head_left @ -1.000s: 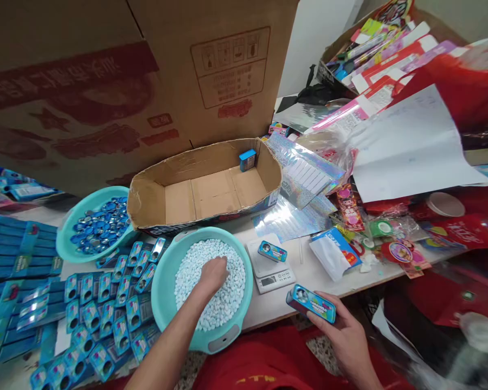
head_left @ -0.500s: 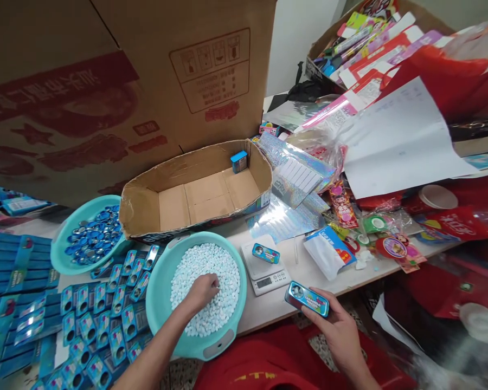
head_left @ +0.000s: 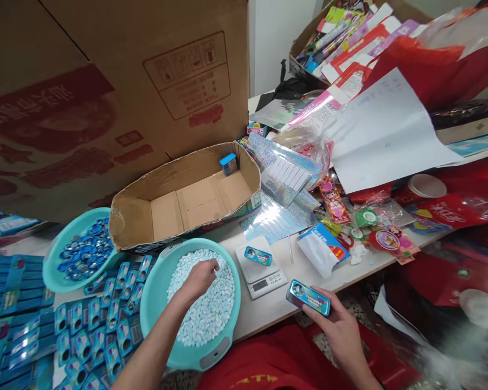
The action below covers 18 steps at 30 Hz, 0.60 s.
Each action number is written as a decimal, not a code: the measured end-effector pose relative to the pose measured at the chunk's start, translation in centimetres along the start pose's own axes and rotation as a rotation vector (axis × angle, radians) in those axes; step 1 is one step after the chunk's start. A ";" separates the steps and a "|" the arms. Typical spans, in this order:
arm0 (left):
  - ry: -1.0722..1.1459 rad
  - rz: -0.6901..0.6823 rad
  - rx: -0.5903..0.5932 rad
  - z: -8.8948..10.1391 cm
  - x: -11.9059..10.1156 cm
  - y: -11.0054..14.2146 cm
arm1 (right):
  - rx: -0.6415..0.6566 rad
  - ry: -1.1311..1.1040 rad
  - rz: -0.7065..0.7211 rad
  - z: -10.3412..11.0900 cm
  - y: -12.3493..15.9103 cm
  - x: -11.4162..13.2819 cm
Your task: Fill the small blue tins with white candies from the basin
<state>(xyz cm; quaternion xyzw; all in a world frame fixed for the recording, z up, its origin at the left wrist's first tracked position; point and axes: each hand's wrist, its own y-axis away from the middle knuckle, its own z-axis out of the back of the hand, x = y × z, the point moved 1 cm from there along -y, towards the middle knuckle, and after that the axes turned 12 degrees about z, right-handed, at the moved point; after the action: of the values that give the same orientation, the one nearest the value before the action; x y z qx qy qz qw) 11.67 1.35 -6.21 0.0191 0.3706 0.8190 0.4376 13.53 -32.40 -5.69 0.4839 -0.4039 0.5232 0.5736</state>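
My left hand (head_left: 199, 277) hovers just over the pale blue candies (head_left: 205, 314) in a teal basin (head_left: 154, 325), fingers pinched together, apparently on a few candies. My right hand (head_left: 333, 322) holds a small blue tin (head_left: 308, 297) near the table's front edge, fingers wrapped under it. Another blue tin (head_left: 257, 255) lies on a small white scale (head_left: 264, 273) just right of the basin.
A shallow open carton (head_left: 179, 200) holds one blue box (head_left: 229, 163). A second teal basin (head_left: 52, 271) contains blue round lids. Several blue tins (head_left: 101, 319) lie at the left. A big cardboard box (head_left: 106, 92) stands behind. Papers and packaging (head_left: 382, 130) clutter the right.
My left hand has lifted out of the candy pile and now pinches above it. The right hand and its tin stay near the table's front edge.
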 end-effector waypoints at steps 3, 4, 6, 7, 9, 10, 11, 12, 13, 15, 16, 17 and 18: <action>-0.107 0.043 0.014 0.7 -1.7 -0.2 | -0.031 -0.008 0.003 0.3 0.0 -0.3; -0.094 0.043 0.018 0.9 -2.2 -0.1 | -0.041 -0.015 0.007 0.5 -0.1 -0.4; -0.019 -0.031 0.024 1.2 -3.7 0.2 | -0.056 -0.030 0.012 0.7 -0.1 -0.8; 0.041 -0.106 0.019 1.3 -4.6 0.4 | -0.061 -0.037 0.009 0.7 -0.2 -1.0; 0.150 -0.285 -0.023 1.2 -6.9 0.6 | -0.068 -0.046 0.000 0.8 -0.2 -1.3; 0.170 -0.357 -0.058 1.1 -8.0 0.5 | -0.070 -0.047 -0.004 0.9 -0.3 -1.4; 0.156 -0.402 -0.091 0.9 -9.0 0.4 | -0.071 -0.046 -0.006 0.9 -0.3 -1.5; 0.126 -0.425 -0.113 0.7 -9.8 0.1 | -0.065 -0.047 -0.006 1.0 -0.3 -1.5; 0.091 -0.434 -0.124 0.5 -10.4 -0.1 | -0.058 -0.051 -0.003 1.1 -0.3 -1.6; 0.045 -0.427 -0.123 0.3 -10.9 -0.5 | -0.046 -0.062 0.001 1.3 -0.3 -1.6; 0.046 -0.414 -0.117 0.4 -10.9 -0.6 | -0.047 -0.064 0.002 1.4 -0.3 -1.6; 0.060 -0.393 -0.115 0.4 -10.8 -0.7 | -0.052 -0.061 0.001 1.6 -0.3 -1.7; 0.081 -0.372 -0.116 0.5 -10.6 -0.7 | -0.060 -0.054 -0.001 1.7 -0.2 -1.7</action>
<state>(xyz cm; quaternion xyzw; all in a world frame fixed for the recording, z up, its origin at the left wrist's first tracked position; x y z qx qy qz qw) 18.90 -5.83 -3.20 -0.1078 0.3373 0.7439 0.5667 13.63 -34.45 -7.05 0.4806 -0.4344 0.4973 0.5771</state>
